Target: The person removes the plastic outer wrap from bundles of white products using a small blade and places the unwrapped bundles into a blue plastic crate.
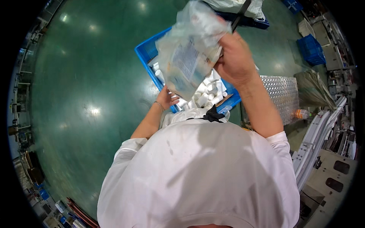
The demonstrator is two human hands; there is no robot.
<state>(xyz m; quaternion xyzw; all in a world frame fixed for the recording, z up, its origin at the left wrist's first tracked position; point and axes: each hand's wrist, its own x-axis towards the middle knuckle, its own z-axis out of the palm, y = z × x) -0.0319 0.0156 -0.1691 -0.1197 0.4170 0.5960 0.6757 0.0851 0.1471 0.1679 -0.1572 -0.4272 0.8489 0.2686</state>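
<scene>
My right hand (236, 59) is raised above a blue plastic crate (149, 44), its fingers closed on the gathered upper part of a translucent plastic bag (186, 57). The bag hangs down over the crate, and printing shows through its film. A dark, narrow bar (241, 15) sticks up beside this hand; whether the hand holds it, I cannot tell. Many small white plastic cylinders, like bottles (207, 95), lie loose in the crate, partly hidden by the bag. Near the bag's lower end, at the crate's left side, my left hand (166, 98) has its fingers stretched out and apart.
A metal tread-plate platform (279, 97) stands to the right of the crate, with a bottle of orange drink (302, 113) at its edge. A conveyor rail (313, 140) runs along the right. Another blue crate (311, 49) and a white sack (243, 5) are farther off.
</scene>
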